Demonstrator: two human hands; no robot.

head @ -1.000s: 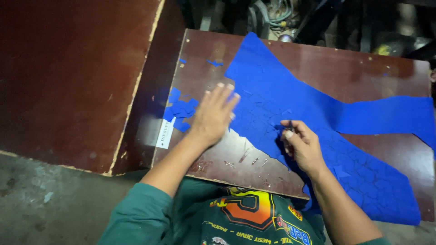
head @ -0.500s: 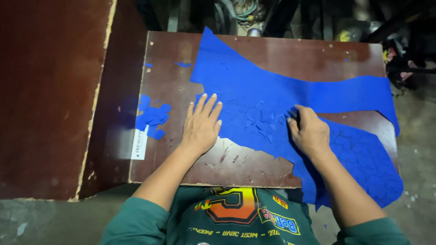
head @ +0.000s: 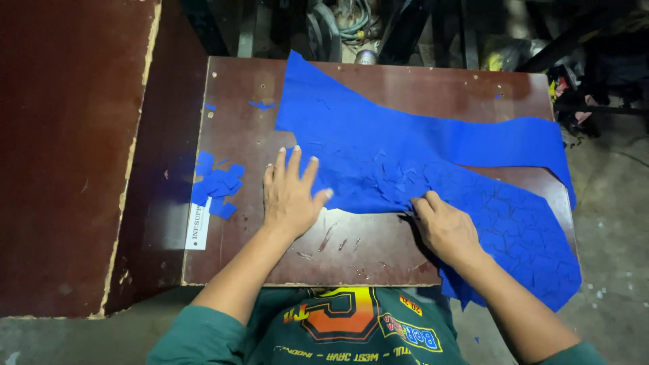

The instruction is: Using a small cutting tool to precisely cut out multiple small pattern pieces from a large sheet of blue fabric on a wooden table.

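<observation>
While the head camera looks straight down, the person's left hand (head: 289,196) lies flat with fingers spread on the dark brown wooden counter (head: 351,250), its fingertips overlapping the near edge of a large, irregular sheet of bright blue fabric-like material scored with small cut outlines (head: 405,149). The right hand (head: 446,226) rests on the sheet's lower edge, fingers curled; its grip looks narrow, pinching at the scored pieces, though whether anything is held between the fingertips cannot be told. Compared with a second ago, the left hand has slid nearer the person and flattened, and the right hand has shifted along the sheet's edge toward the near side, so the working spot has moved along the scored area. A small heap of loose blue cut pieces (head: 216,186) lies left of the left hand, beside a white label strip (head: 197,226) on the counter edge.
</observation>
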